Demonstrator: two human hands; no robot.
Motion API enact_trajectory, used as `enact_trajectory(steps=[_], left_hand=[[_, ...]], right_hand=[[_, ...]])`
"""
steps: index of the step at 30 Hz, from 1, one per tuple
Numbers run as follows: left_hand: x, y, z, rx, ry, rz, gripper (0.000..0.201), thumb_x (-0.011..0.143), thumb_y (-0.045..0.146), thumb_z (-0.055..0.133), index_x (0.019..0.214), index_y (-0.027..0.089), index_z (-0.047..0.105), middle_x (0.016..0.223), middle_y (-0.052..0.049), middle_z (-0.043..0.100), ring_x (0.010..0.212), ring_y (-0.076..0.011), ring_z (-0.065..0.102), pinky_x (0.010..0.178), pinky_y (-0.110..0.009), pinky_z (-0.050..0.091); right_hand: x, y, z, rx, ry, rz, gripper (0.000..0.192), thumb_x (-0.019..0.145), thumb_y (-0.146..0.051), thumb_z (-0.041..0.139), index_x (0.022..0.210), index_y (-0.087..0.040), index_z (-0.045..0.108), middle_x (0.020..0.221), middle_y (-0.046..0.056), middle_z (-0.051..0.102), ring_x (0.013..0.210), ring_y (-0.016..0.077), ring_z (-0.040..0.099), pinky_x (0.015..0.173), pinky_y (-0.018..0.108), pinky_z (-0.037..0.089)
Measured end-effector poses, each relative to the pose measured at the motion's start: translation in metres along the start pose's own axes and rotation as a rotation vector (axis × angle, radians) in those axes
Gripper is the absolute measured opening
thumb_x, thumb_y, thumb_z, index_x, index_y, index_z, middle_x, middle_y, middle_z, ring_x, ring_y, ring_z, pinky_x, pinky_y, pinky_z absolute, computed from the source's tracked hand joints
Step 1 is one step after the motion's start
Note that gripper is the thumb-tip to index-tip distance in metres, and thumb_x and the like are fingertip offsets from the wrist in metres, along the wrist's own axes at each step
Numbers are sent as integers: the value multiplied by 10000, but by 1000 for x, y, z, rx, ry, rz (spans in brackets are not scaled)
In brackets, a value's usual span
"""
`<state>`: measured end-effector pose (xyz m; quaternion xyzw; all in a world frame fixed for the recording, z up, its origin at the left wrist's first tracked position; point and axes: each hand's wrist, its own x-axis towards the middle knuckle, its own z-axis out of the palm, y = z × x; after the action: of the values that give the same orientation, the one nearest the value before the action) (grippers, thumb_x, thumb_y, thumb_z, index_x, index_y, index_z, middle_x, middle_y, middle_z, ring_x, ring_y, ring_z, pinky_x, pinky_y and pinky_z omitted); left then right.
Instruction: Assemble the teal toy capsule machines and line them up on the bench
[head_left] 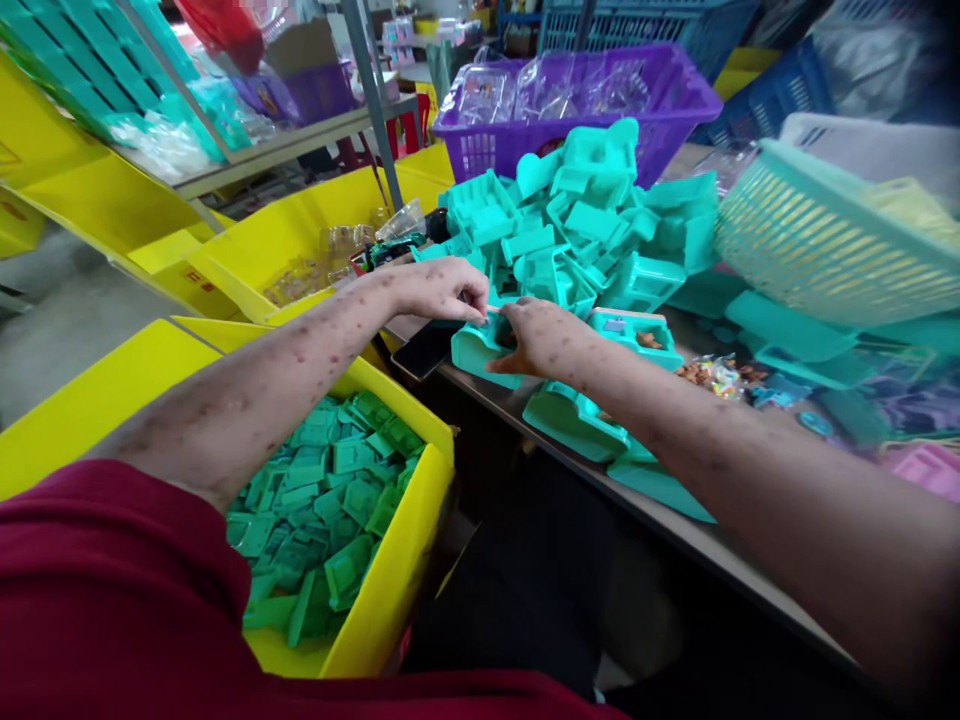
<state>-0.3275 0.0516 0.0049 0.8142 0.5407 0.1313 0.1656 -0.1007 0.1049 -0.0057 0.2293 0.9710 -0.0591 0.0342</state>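
Hands on teal tray at the table edge.
Left hand (pixel 442 288) pinches the rim of the teal tray (pixel 480 352); right hand (pixel 536 338) closes on it. Yellow bin (pixel 390 590) holds green lids (pixel 322 520); purple basket (pixel 675 95) holds clear packs (pixel 525 90).

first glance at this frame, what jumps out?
The heap of teal plastic housings piled mid-table, in front of a purple basket. Next, both hands on one teal housing at the table's near edge: left hand pinching its top, right hand gripping its side. Lower left, a yellow bin holds green pieces.
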Motion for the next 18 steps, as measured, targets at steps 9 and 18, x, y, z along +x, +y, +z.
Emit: enact_trajectory(steps=[9,18], left_hand=[[5,3,0,98,5,64,129,902,333,748,885,245,841,883,-1,810,783,-136,713,721,-245,452],[6,-1,3,26,-4,29,182,899,375,760,861,215,837,855,-38,783,771,-148,702,700,-243,472]], right_hand=[[1,1,2,13,-2,19,793,848,-611,902,1424,-111,685,1393,220,720,1276,380,707,1069,442,563],[-3,-1,-1,31,-9,19,770,867,-578,903,1454,-141,662,1416,210,713,1325,355,698,1089,421,560]])
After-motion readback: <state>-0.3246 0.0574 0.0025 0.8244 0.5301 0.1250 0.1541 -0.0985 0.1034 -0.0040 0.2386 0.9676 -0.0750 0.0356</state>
